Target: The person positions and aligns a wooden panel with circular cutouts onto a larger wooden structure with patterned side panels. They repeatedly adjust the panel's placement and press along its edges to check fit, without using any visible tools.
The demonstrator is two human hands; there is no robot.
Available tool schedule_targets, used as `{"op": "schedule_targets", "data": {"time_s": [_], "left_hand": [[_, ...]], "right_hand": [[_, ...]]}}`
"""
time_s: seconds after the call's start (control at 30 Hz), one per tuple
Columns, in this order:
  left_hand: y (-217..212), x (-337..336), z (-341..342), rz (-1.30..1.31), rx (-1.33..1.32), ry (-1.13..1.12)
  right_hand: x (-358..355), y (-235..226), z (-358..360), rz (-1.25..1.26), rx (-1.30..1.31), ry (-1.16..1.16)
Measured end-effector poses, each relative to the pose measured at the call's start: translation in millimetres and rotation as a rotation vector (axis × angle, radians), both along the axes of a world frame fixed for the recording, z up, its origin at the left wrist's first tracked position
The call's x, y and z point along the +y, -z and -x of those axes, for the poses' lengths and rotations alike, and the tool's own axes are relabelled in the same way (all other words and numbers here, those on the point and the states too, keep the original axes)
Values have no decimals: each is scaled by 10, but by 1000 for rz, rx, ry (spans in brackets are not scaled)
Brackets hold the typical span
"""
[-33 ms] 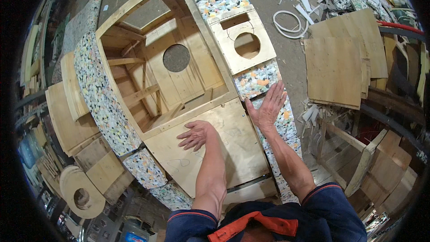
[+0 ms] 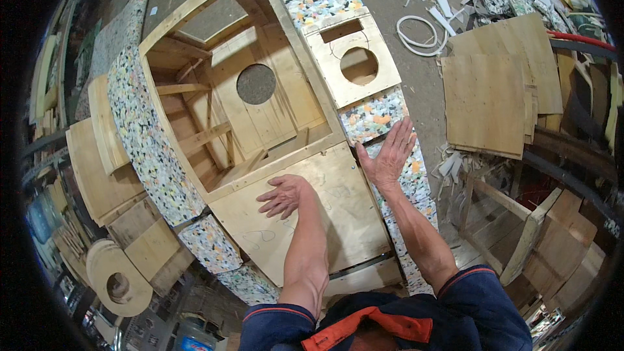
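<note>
A large open wooden frame (image 2: 195,6) lies below me, with a round hole (image 2: 255,84) in its inner panel. Multicoloured speckled foam (image 2: 140,136) pads its left and right sides. A flat plywood panel (image 2: 338,221) covers the near end. My left hand (image 2: 283,195) rests palm down on this panel, fingers spread. My right hand (image 2: 389,153) lies flat with open fingers on the speckled foam strip (image 2: 374,117) at the panel's right edge. Neither hand holds anything.
A plywood piece with a round and a rectangular cutout (image 2: 351,58) sits on the frame's right side. Plywood sheets (image 2: 494,91) are stacked at the right, by a white cord loop (image 2: 419,36). Curved wooden boards (image 2: 97,156) and a round disc (image 2: 117,279) lie left.
</note>
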State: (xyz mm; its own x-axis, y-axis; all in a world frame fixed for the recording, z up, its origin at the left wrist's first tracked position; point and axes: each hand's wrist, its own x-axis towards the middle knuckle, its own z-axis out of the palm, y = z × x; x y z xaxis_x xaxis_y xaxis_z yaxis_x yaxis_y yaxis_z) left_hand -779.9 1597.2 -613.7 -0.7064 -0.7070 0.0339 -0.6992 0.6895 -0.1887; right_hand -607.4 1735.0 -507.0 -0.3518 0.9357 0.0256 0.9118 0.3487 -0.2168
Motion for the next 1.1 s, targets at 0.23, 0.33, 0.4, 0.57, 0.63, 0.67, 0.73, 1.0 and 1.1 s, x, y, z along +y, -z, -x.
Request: {"op": "schedule_targets", "data": {"time_s": [0.23, 0.33, 0.4, 0.57, 0.63, 0.67, 0.73, 1.0, 1.1], "left_hand": [[424, -93, 22, 55, 33, -24], [531, -153, 12, 90, 27, -22], [548, -163, 11, 110, 36, -8], [401, -95, 15, 72, 37, 16], [295, -58, 12, 26, 5, 18], [243, -41, 9, 1, 11, 22], [152, -9, 9, -34, 20, 37], [21, 37, 23, -87, -3, 30], [-13, 35, 24, -115, -7, 34]], "right_hand": [[57, 49, 22, -13, -4, -11], [51, 43, 30, -4, -1, -4], [45, 35, 38, 3, 4, 3], [41, 25, 58, 5, -18, 17], [40, 29, 57, 24, -10, 15], [40, 33, 54, 13, -21, 18], [43, 43, 51, 12, -12, 3], [20, 70, 52, -21, -24, -19], [21, 77, 59, -33, -14, -22]]}}
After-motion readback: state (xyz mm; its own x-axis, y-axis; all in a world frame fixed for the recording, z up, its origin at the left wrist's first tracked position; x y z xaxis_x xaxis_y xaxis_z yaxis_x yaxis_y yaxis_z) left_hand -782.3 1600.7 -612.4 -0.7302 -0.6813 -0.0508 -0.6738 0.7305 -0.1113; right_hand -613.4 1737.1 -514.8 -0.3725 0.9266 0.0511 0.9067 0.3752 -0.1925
